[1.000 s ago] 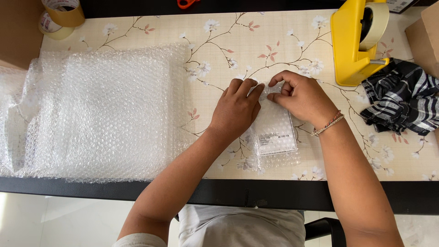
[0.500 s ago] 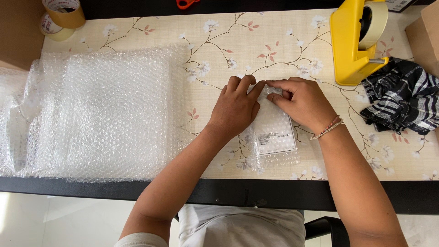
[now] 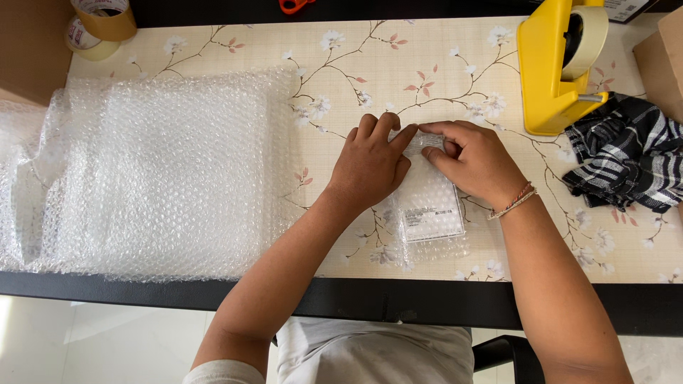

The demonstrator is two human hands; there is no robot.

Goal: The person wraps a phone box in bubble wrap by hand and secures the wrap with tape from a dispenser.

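A small flat item wrapped in bubble wrap (image 3: pixel 429 203), with a white label showing through, lies on the floral table cover (image 3: pixel 398 71) near the front edge. My left hand (image 3: pixel 370 165) presses down on its upper left part, fingers pointing away from me. My right hand (image 3: pixel 475 160), with a thin bracelet at the wrist, pinches the wrap's top edge between thumb and fingers. The fingertips of both hands meet at that top edge.
A stack of bubble wrap sheets (image 3: pixel 156 171) covers the table's left half. A yellow tape dispenser (image 3: pixel 558 67) stands at the back right beside a dark striped cloth (image 3: pixel 629 153). Tape rolls (image 3: pixel 99 25) and cardboard boxes (image 3: pixel 25 46) sit at the back left.
Both hands have stayed on the wrapped item. My right hand's fingers have shifted slightly along the top edge of the wrap, toward my left hand.
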